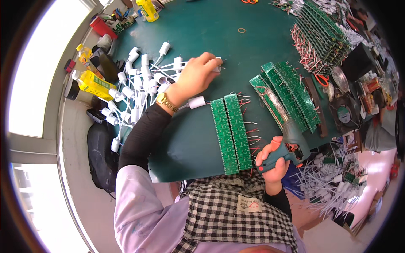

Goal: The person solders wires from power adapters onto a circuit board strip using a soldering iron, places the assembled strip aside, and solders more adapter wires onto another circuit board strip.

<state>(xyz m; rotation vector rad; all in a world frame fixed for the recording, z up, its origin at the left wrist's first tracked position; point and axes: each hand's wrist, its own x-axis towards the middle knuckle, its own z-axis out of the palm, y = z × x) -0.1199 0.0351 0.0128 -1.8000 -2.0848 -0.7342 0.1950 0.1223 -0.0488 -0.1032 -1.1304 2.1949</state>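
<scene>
My left hand [196, 76], a gold watch on its wrist, is closed on a white cylindrical part [217, 64], mostly hidden by the fingers. It reaches over the right side of a tangled pile of similar white cylinders with white cables [145, 80]. Below it, another white cylinder [196, 102] lies with its short wires at the top left corner of a green circuit board strip [224, 139]. A second strip [238, 130] lies alongside, red and white wires along its right edge. My right hand [274, 162] grips a dark green soldering gun [293, 141], its metal barrel angled up and left over more boards.
Further green board strips [291, 95] lie on the right, before a tall stack of wired boards [322, 36]. Orange-handled scissors [322, 80] and a small fan [344, 113] are at the right. Yellow bottles [93, 84] stand left. A rubber band [241, 30] lies on the green mat [202, 29].
</scene>
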